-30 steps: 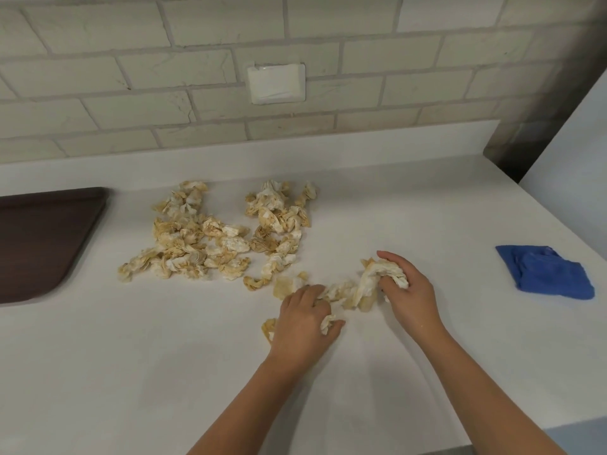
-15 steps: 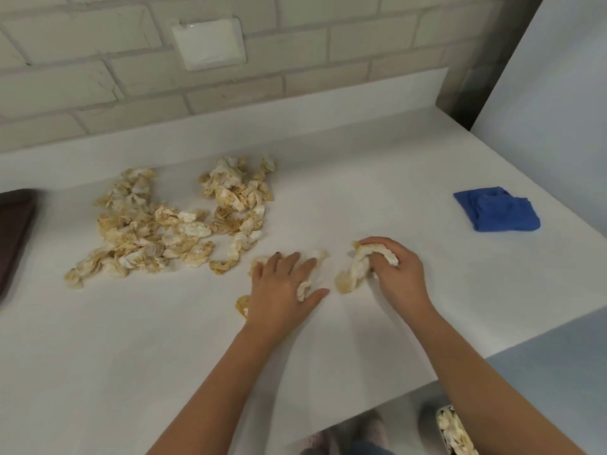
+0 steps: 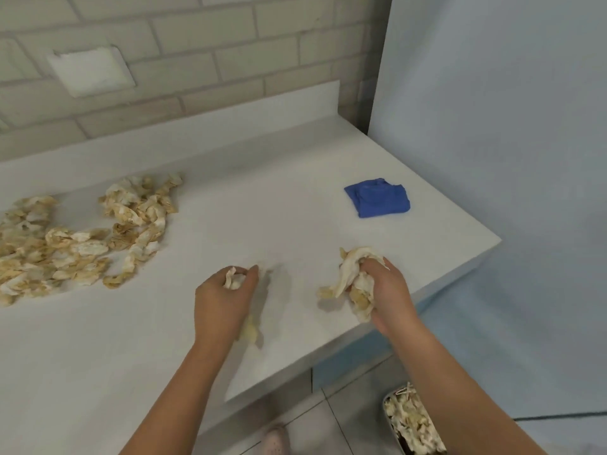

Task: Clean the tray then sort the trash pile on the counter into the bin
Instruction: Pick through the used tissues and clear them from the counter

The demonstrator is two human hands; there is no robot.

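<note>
Head cam: the right hand (image 3: 391, 297) is clutching a fat wad of crumpled, yellow-stained white paper scraps (image 3: 351, 277), fingers curled right round it. The left hand (image 3: 223, 300) is gripping a smaller clump (image 3: 234, 280) of the same stuff. The big trash pile (image 3: 82, 238) is sitting well off to the left of the left hand on the white counter (image 3: 262, 208), and a folded blue cloth (image 3: 377, 198) is lying beyond the right hand. The metal bin (image 3: 387, 418) is waiting on the floor under the right forearm, partly full. Tray's out of view, so I'm guessing we're mid-sorting. Next move is probably swinging both handfuls past the counter edge and over the bin without shedding bits.
</note>
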